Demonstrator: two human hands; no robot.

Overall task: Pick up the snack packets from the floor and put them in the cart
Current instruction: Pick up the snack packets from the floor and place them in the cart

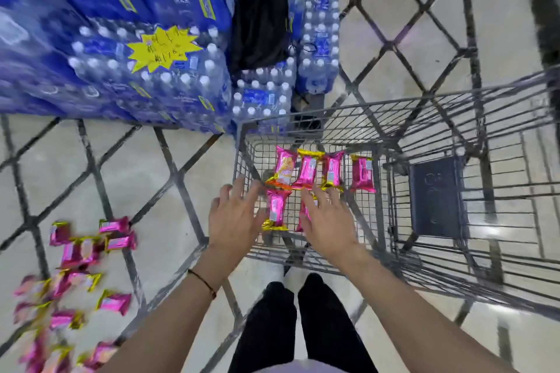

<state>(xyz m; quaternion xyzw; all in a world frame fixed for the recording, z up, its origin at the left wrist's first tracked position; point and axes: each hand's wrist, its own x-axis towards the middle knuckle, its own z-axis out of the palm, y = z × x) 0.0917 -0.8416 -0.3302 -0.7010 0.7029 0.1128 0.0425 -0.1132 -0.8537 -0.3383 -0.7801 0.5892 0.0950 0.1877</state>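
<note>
Black-trousered legs (327,327) stand at the near end of a wire cart (394,102), both hands spread over it.

On the tiled floor (145,179) at far left, pink-and-gold snack packets (80,251) lie scattered, well apart from the cart. The left hand (233,218), a thin band (203,281) on its wrist, hovers over the cart's near left corner with fingers splayed and nothing in them. Six packets (307,172) lie flat on the basket floor, four in a far row and two nearer. The right hand (328,221), fingers also straight and spread, covers part of the nearer right packet; whether it touches is unclear. A dark seat flap (436,197) lies further right. Stacked bottled-water packs (151,76) stand beyond.
</note>
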